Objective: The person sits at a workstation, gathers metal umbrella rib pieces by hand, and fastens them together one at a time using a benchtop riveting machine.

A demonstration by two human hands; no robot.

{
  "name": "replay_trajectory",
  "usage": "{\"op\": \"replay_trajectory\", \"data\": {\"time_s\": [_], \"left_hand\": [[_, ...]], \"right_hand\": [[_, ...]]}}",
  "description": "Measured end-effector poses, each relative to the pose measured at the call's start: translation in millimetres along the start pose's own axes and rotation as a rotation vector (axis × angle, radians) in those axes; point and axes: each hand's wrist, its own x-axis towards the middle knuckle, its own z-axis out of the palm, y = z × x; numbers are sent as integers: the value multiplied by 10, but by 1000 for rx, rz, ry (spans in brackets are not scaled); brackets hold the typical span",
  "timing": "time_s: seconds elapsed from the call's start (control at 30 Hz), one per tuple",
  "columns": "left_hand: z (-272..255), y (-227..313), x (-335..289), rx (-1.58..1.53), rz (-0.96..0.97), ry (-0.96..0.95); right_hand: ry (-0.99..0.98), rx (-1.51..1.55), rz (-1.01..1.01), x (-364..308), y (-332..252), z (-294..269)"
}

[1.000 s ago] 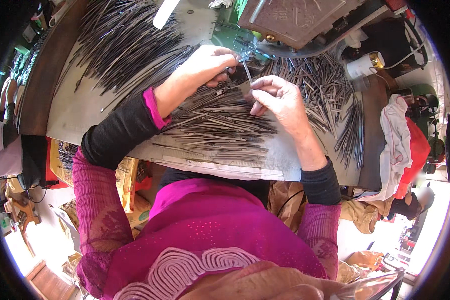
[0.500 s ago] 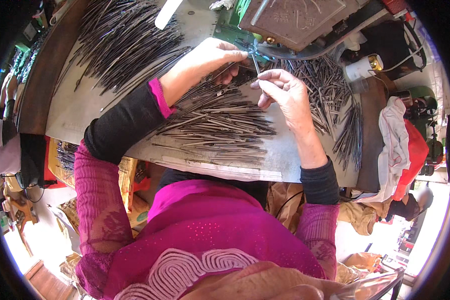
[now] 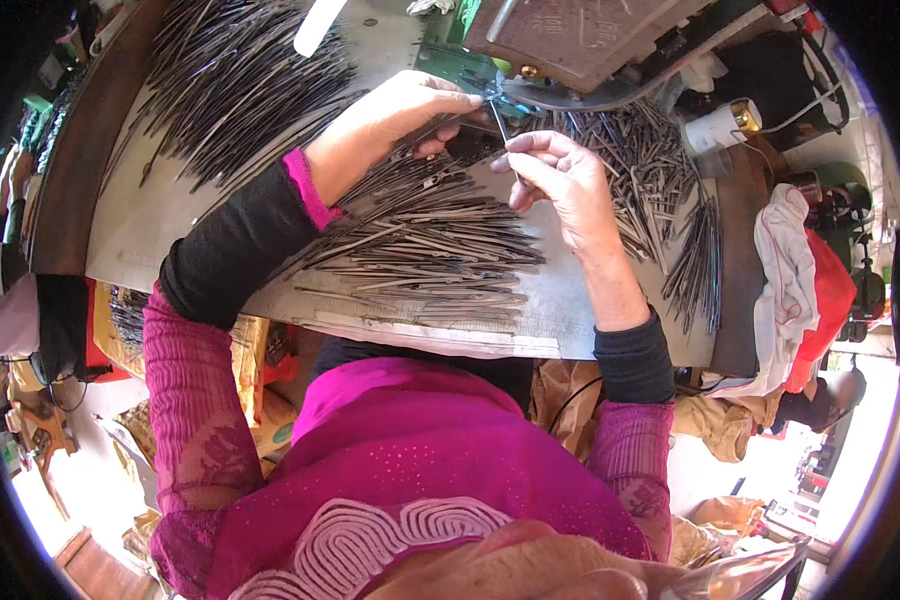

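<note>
My left hand (image 3: 420, 110) reaches to the machine's front edge, thumb and forefinger pinched near the upper end of a thin metal strip (image 3: 499, 122). Lower down, my right hand (image 3: 558, 178) grips the same strip between thumb and fingers, so it slants between both hands. Blue-lit metal parts sit right beside the left fingertips; exact contact there is too small to make out. Under my hands lies a pile of thin dark metal strips (image 3: 440, 245), some with small holes. A larger heap of long dark strips (image 3: 250, 85) covers the table's left side.
A green and brown machine (image 3: 590, 40) stands at the far edge of the metal table (image 3: 575, 310). To the right are a heap of short strips (image 3: 645, 165), a bundle (image 3: 695, 265), a white lamp-like cylinder (image 3: 715, 128) and hanging cloths (image 3: 782, 290). Another person's arm shows far left.
The strip has tilted, its lower end now closer to my right palm. Both hands stay by the machine; the whole view has shifted slightly left.
</note>
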Motion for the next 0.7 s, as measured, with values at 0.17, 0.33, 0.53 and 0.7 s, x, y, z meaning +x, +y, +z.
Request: {"op": "replay_trajectory", "data": {"time_s": [0.17, 0.33, 0.53, 0.7], "left_hand": [[45, -102, -109, -175, 90, 53], [343, -107, -75, -215, 65, 150], [422, -97, -156, -121, 8, -7], [-116, -33, -274, 949, 419, 284]], "right_hand": [[62, 148, 20, 73, 83, -9], [245, 461, -94, 135, 177, -143], [145, 526, -90, 137, 246, -127], [123, 487, -76, 143, 238, -156]]}}
